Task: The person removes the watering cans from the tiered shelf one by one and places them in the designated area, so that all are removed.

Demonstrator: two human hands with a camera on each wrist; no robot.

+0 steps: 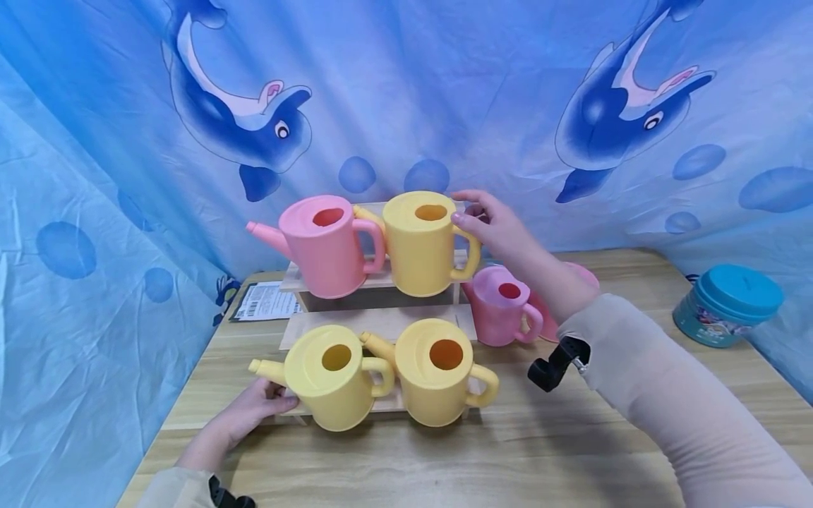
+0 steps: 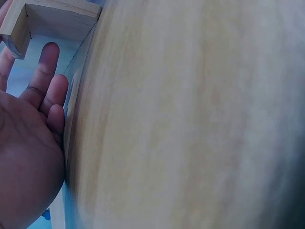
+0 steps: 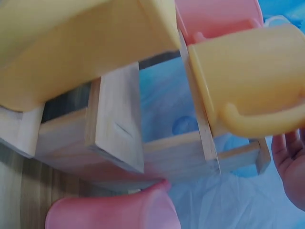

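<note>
A stepped wooden rack bears several toy watering cans. On its upper tier stand a pink watering can and a yellow watering can. Two more, a pale yellow watering can and a deeper yellow watering can, occupy the front tier. My right hand touches the upper yellow can beside its handle, thumb near the rim and index finger extended behind. At the rack's front left corner, my left hand pinches the wooden edge; its other fingers extend loosely below.
Right of the rack, a darker pink watering can stands on the wooden table, another pink item partly hidden behind my right arm. A teal lidded tub is farther right. A printed sheet lies back left, before the blue dolphin curtain.
</note>
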